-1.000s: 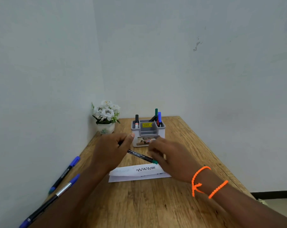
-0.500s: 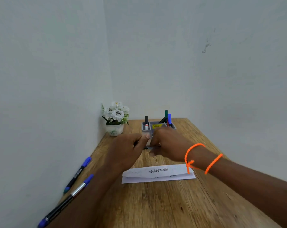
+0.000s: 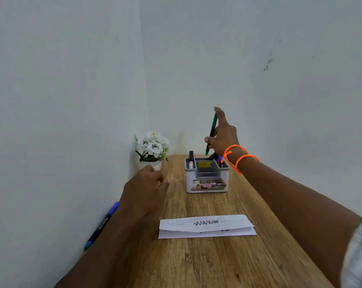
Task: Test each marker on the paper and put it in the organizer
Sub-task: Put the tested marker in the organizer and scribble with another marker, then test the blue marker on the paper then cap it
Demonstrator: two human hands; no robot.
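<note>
My right hand [image 3: 224, 136] holds a green marker [image 3: 211, 132] nearly upright, its lower tip just above the back right compartment of the grey and white organizer [image 3: 207, 183]. Several markers stand in that organizer, among them a black one [image 3: 191, 159] at its back left. My left hand [image 3: 143, 192] hovers over the wooden table [image 3: 207, 262] to the left of the organizer, fingers loosely curled and holding nothing. A folded white paper [image 3: 206, 226] with zigzag test scribbles lies in front of the organizer. A blue-capped marker [image 3: 102, 224] lies by the left wall, partly hidden by my left arm.
A small white pot of white flowers [image 3: 152, 148] stands in the back left corner against the wall. Walls close in the table at the left and the back. Orange cords circle my right wrist [image 3: 238, 157].
Both hands were together on the green marker over the paper. My right hand has since lifted it, upright, above the organizer, and my left hand has let go and drawn back left.
</note>
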